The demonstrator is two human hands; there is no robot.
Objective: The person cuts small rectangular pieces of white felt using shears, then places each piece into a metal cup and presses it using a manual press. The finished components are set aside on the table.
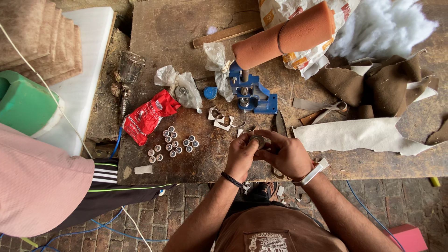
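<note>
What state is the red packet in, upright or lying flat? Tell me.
Lying flat: the red packet rests crumpled on the wooden table, left of the small round caps.

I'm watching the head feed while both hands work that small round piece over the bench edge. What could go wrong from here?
1. Both hands, left hand and right hand, pinch the small round piece right at the bench edge; a slip would likely send it to the brick floor.
2. The scissors lie just beyond the fingers, a possible nick.
3. The loose round caps sit near the left forearm and could be swept off.
</note>
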